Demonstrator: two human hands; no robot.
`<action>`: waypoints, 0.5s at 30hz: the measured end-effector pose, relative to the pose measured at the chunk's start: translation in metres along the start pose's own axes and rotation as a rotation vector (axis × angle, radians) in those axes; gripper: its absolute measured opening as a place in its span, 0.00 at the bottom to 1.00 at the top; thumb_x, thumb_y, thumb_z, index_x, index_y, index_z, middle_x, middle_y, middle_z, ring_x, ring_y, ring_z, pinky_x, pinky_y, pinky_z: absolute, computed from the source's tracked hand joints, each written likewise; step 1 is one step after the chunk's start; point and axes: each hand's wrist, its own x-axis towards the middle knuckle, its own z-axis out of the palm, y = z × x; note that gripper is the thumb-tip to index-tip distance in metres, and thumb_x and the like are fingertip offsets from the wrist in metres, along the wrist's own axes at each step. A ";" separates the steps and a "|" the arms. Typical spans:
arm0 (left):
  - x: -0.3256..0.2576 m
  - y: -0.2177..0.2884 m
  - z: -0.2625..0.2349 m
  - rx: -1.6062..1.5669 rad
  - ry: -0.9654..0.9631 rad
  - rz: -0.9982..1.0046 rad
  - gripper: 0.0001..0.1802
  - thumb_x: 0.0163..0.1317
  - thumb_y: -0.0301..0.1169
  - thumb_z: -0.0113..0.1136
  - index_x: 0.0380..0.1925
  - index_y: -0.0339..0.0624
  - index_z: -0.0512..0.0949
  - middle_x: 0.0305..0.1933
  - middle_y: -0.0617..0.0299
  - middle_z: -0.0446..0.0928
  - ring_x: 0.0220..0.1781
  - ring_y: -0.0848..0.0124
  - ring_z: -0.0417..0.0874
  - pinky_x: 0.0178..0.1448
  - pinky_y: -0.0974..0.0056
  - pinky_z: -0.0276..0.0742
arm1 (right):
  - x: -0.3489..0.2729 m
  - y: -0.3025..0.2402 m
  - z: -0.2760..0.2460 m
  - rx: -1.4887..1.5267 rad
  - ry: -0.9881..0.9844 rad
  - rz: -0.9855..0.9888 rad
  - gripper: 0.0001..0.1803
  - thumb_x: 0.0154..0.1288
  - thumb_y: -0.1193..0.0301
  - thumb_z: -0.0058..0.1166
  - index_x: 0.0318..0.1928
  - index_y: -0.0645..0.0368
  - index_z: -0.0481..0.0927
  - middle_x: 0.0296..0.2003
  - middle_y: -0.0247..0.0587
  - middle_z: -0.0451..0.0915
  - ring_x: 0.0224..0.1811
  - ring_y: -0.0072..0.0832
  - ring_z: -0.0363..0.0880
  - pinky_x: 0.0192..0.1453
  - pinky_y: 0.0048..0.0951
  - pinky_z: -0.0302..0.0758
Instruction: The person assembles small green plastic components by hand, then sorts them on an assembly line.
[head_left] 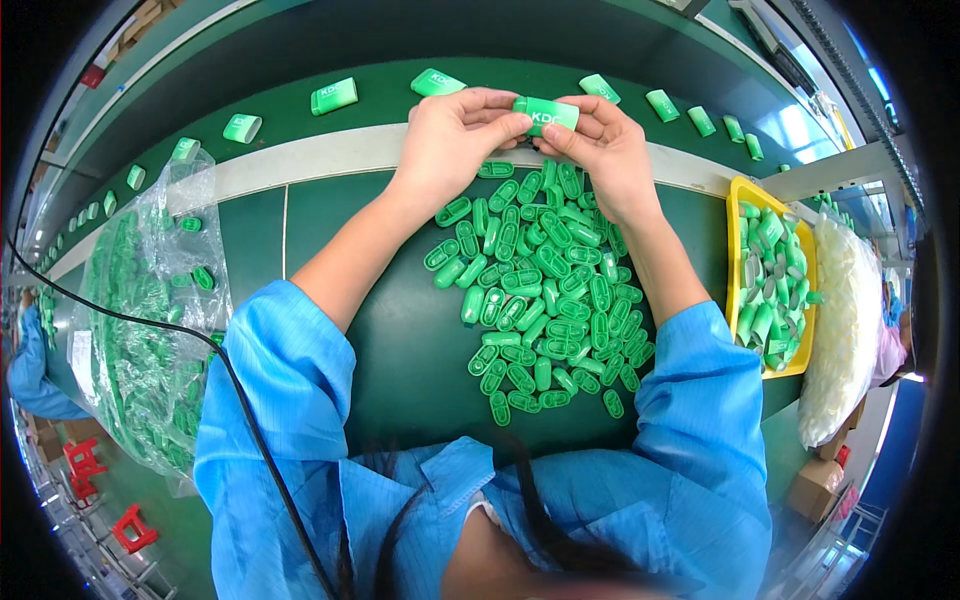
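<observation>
Both hands meet over the pale rail, beyond the far side of the pile, around one small flat green-and-white plastic case (552, 114). My left hand (438, 142) is closed, thumb and fingertips pinching the darker green left end. From the other side, my right hand (615, 158) grips the paler end, its thumb along the lower face. Whether that green end is a separate cap is hidden by the fingers. Below the hands and between my forearms spreads a pile of green oval plastic caps (550, 290) on the dark green table (400, 370).
Similar cases lie spaced along the green belt (290, 108) behind the pale rail (330, 150). At left is a clear plastic bag (140, 320) of green pieces; a black cable (245, 390) crosses near my left sleeve. A yellow bin (808, 340) of cases and a whitish bag (845, 330) stand right.
</observation>
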 end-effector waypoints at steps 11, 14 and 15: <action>-0.011 0.003 0.021 0.857 0.186 0.449 0.14 0.59 0.29 0.51 0.44 0.34 0.73 0.23 0.46 0.77 0.26 0.55 0.80 0.30 0.59 0.75 | 0.002 -0.006 0.008 -0.186 0.053 -0.083 0.13 0.54 0.81 0.57 0.40 0.68 0.72 0.32 0.43 0.81 0.33 0.22 0.80 0.39 0.21 0.77; 0.002 0.009 0.012 0.874 0.133 0.403 0.13 0.58 0.27 0.50 0.42 0.33 0.73 0.25 0.46 0.78 0.28 0.53 0.80 0.32 0.58 0.75 | 0.014 -0.007 0.009 -0.208 0.044 -0.071 0.13 0.54 0.80 0.57 0.40 0.68 0.73 0.32 0.43 0.81 0.32 0.21 0.79 0.38 0.20 0.77; 0.005 0.011 0.011 0.873 0.115 0.378 0.13 0.58 0.27 0.50 0.42 0.33 0.73 0.25 0.46 0.78 0.28 0.54 0.81 0.33 0.59 0.75 | 0.017 -0.006 0.008 -0.234 0.044 -0.054 0.13 0.54 0.80 0.57 0.41 0.68 0.73 0.33 0.43 0.81 0.32 0.21 0.79 0.37 0.20 0.77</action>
